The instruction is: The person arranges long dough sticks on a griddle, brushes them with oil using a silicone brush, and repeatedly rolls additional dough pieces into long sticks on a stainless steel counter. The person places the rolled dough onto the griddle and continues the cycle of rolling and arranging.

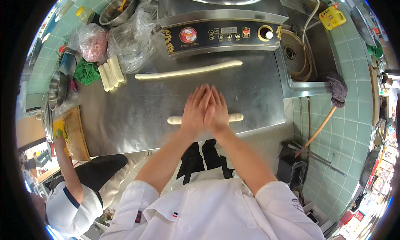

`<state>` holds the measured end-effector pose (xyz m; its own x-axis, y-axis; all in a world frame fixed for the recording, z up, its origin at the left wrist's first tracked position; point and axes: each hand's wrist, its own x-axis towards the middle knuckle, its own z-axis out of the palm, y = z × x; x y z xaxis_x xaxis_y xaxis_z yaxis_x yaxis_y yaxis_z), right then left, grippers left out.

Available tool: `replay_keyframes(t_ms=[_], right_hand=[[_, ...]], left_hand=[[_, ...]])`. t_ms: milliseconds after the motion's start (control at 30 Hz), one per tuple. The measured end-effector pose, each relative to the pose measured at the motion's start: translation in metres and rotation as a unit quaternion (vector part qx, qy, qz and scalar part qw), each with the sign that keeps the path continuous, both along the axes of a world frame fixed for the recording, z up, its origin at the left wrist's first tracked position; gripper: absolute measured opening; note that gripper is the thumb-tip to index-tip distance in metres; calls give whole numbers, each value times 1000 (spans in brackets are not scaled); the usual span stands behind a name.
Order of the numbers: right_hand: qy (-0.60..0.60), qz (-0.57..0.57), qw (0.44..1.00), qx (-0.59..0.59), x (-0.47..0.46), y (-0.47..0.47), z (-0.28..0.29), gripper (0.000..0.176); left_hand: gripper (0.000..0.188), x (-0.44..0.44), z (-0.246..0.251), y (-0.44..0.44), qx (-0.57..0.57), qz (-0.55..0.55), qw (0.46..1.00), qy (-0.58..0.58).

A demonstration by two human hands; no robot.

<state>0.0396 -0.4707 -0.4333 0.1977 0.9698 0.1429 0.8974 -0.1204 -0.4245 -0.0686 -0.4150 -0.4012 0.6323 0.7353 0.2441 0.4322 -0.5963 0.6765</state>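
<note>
Both my hands lie over a short roll of pale dough (236, 117), whose two ends stick out on either side. My left hand (192, 113) rests flat with its fingers stretched forward. Beside it, my right hand (219, 110) is laid flat too, and the inner edges of the two hands meet or overlap. The middle of the roll is hidden beneath them. Farther back, a long thin dough strand (189, 72) stretches across the steel worktop (140, 112). Several short dough pieces (111, 73) sit side by side at the back left.
A stove with a control panel (222, 35) borders the worktop's back, with a sink (312, 59) to its right. Plastic bags (131, 43), a green cloth (87, 71) and a steel bowl (117, 10) stand back left. A co-worker (73, 205) is beside a wooden board (73, 130).
</note>
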Motion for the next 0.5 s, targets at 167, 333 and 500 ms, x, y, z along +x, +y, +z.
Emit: replay_keyframes(t_ms=[167,333,500], right_hand=[[-51,132,988,62,-13,-92,17,59],[-85,66,991,-75,29,-1,9,51],[-81,23,996,10,42,14,1,48]], left_hand=[[72,-78,2,-92,18,-48,984,171],[66,-60,-24,-6,89,11,943,321],[62,-78,-27,36,109,-15,958,265]])
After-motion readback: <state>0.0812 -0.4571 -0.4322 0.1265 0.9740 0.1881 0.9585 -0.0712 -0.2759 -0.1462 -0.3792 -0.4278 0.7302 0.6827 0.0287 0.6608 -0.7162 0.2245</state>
